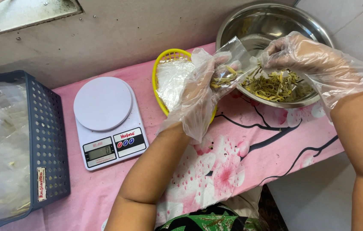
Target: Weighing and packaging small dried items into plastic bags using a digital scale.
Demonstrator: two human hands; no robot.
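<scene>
Left hand (200,92), gloved, pinches a clear bag (233,64) by its mouth, fingers closed on the film, holding it right at the bowl (271,25) rim, mouth toward 3 o'clock, likely so strips drop in without spilling. Right hand (305,55), gloved, hovers over the strips (275,85), fingers bunched narrow at the bag mouth; can't tell if they hold any. Some strips already sit in the bag, under the left fingertips. Scale (104,119) at 9 o'clock of the left hand, yellow basket (168,57) beneath it, blue crate (47,137) far at 9.
</scene>
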